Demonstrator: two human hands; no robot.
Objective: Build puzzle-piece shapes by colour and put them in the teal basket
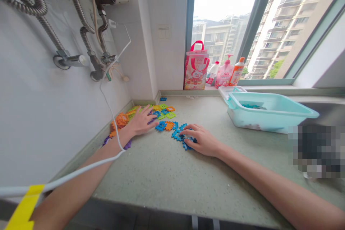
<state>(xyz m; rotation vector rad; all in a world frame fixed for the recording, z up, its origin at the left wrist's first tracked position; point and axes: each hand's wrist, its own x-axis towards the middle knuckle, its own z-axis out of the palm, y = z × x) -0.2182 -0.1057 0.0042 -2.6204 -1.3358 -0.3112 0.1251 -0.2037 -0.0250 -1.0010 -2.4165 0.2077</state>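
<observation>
My left hand (141, 119) is spread over a heap of colourful interlocking plastic puzzle pieces at the back left corner of the counter. Yellow-green pieces (167, 114) lie just beyond its fingers, an orange ball-shaped build (122, 120) sits to its left, and purple pieces (127, 145) show under the wrist. To the right, my right hand (202, 139) rests with fingers apart on a cluster of blue pieces (177, 135), partly covering them. Between the hands lie another blue piece (161, 126) and an orange piece (169, 125).
A turquoise plastic tub (269, 115) holding some pieces stands at right, before the sink (331, 111). A white cable (107, 160) crosses over my left forearm. Bottles (225, 73) and a pink bag (196, 72) line the windowsill. Metal hoses (50, 32) hang on the left wall.
</observation>
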